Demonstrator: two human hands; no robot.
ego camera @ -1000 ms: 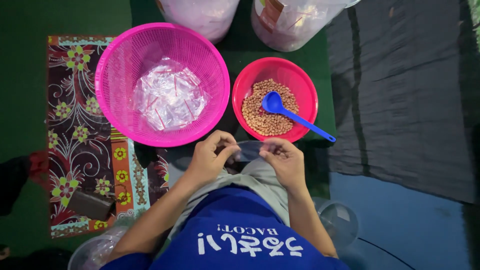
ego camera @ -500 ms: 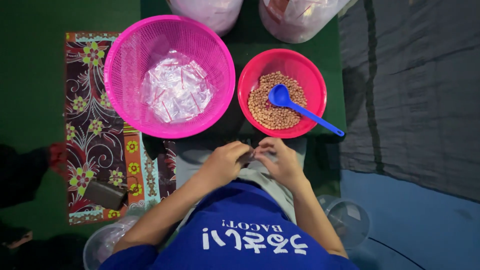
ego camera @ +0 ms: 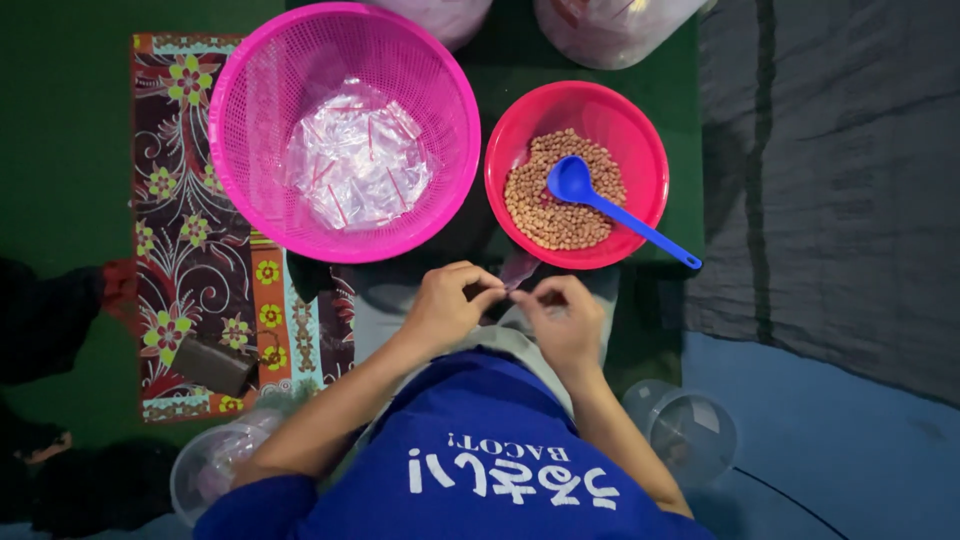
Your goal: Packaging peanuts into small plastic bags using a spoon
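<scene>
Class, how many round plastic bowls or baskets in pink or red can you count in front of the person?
2. A large pink mesh basket on the left holds clear plastic bags; a smaller red bowl on the right holds peanuts and a blue spoon.

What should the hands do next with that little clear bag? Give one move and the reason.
Probably pull the small clear bag open at its mouth. Both the left hand and the right hand pinch it at the fingers, and it looks flat and empty. The blue spoon lies in the red bowl of nuts just ahead, within easy reach.
</scene>
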